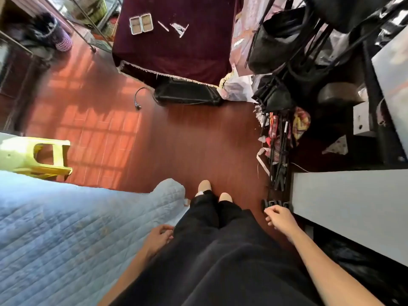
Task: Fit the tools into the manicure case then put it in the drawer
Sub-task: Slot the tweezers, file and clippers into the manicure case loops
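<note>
left hand [157,238] and right hand [280,219] hang loosely curled, empty; manicure case [141,24] lies open.

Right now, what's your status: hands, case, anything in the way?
Left hand and right hand hang empty. Manicure case lies open on the maroon table, tools loose beside it. Floor between; cable end lies near the table.
</note>
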A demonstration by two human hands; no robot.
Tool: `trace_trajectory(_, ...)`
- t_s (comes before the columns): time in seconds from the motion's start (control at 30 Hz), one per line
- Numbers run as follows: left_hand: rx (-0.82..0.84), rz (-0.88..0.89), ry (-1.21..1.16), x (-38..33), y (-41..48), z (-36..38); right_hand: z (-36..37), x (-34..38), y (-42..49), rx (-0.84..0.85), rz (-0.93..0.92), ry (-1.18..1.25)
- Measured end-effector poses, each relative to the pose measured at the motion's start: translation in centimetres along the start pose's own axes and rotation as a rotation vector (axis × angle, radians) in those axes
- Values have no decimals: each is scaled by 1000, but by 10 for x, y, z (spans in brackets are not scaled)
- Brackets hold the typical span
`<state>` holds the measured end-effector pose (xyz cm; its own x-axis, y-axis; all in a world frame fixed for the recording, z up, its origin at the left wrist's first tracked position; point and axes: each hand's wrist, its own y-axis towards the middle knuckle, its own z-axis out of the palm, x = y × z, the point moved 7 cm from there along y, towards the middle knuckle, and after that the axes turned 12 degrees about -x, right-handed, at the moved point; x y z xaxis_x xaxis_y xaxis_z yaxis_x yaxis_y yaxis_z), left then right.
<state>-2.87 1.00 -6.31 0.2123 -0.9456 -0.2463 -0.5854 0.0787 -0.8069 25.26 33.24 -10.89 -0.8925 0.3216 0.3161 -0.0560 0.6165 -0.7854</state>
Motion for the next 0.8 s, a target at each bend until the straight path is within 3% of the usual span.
trace_trajectory(0.23,-71,-131,-3,-1,33,-40,-11,164,55,-63,-181,64)
trace_trajectory(0.4,-105,-140,-22,-42,79,-75,-14,237,84,-72,-210,51)
trace_trajectory(0.6,-22,57,-9,-172,158,-122,-21,257,105,-101,-104,-8)
trace_trajectory(0.8,-26,220,-174,-336,211,-173,-33,255,122,-85,21,-111)
